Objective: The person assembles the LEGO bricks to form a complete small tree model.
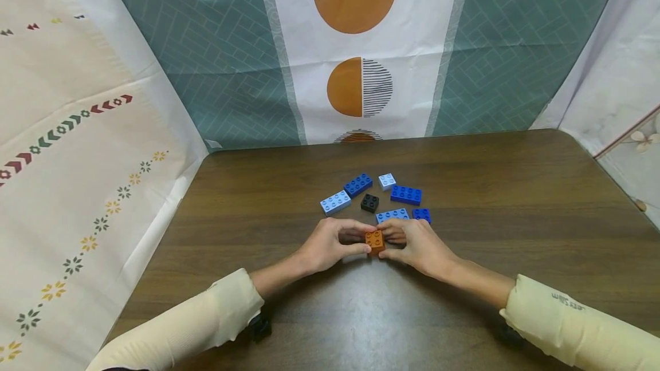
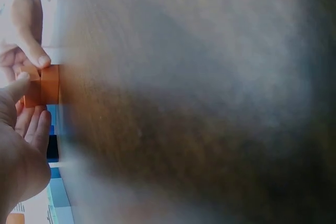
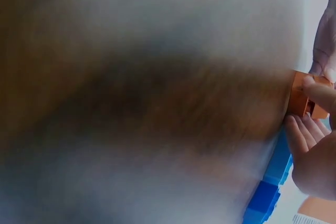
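Two orange toy building bricks are stacked in front of me; the upper brick [image 1: 374,238] shows its studs. In the left wrist view the lower brick [image 2: 50,85] stands at the tabletop, and a thin uneven seam shows between the two. My left hand [image 1: 326,245] pinches the upper brick from the left, thumb on the near side and fingers behind. From the right, my right hand [image 1: 421,247] pinches the stack likewise, its thumb near the seam. Parts of both bricks are hidden behind the fingers.
Beyond the hands lie a light blue brick [image 1: 336,202], a dark blue brick [image 1: 358,185], a small black brick [image 1: 369,203], a small pale brick [image 1: 387,181], a blue brick [image 1: 405,194], another light blue brick [image 1: 392,216] and a small blue brick [image 1: 421,214] on the wooden table [image 1: 258,188].
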Available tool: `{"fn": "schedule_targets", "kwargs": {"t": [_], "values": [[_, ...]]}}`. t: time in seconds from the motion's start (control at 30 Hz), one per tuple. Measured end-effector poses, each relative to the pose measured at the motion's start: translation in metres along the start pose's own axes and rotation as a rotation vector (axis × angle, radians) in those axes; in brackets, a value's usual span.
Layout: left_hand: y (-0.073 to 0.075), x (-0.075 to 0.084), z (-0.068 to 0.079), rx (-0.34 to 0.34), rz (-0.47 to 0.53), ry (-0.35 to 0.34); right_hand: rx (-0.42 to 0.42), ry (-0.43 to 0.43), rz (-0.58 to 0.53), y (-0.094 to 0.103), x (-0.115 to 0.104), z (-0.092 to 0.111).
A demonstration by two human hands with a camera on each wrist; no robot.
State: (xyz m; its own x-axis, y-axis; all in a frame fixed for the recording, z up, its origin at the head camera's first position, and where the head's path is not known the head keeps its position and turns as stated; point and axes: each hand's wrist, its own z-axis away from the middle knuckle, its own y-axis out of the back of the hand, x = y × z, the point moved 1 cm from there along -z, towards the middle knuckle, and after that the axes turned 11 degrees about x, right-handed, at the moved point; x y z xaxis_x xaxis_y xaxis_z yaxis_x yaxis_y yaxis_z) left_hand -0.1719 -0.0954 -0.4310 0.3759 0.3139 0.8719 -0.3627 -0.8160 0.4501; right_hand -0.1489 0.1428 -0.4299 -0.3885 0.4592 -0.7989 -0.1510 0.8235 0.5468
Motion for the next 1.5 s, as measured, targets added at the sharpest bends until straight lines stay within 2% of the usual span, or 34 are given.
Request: {"fn": "schedule_targets", "kwargs": {"t": [0.2,0.4,0.57,0.8,1.17,1.3,1.5], "values": [[0.000,0.002,-0.002,-0.003,-0.014,-0.032,0.002,-0.030,-0.037,0.005,-0.003,0.001],[-0.001,0.002,-0.004,0.001,-0.035,-0.035,0.071,0.017,0.038,0.008,-0.009,0.001],[-0.003,0.003,-0.006,0.002,-0.065,-0.047,0.080,-0.005,0.058,0.009,-0.008,0.002],[-0.005,0.004,-0.008,0.007,-0.060,-0.025,0.101,-0.006,0.056,0.009,-0.004,0.004],[-0.006,0.003,-0.008,0.010,-0.034,-0.009,0.073,-0.020,0.000,0.011,-0.003,0.001],[-0.003,0.008,-0.008,-0.015,-0.079,-0.001,0.053,-0.036,-0.008,0.011,-0.004,-0.001],[0.007,0.016,-0.014,-0.092,-0.217,-0.014,0.021,-0.067,-0.036,0.011,-0.005,-0.002]]}}
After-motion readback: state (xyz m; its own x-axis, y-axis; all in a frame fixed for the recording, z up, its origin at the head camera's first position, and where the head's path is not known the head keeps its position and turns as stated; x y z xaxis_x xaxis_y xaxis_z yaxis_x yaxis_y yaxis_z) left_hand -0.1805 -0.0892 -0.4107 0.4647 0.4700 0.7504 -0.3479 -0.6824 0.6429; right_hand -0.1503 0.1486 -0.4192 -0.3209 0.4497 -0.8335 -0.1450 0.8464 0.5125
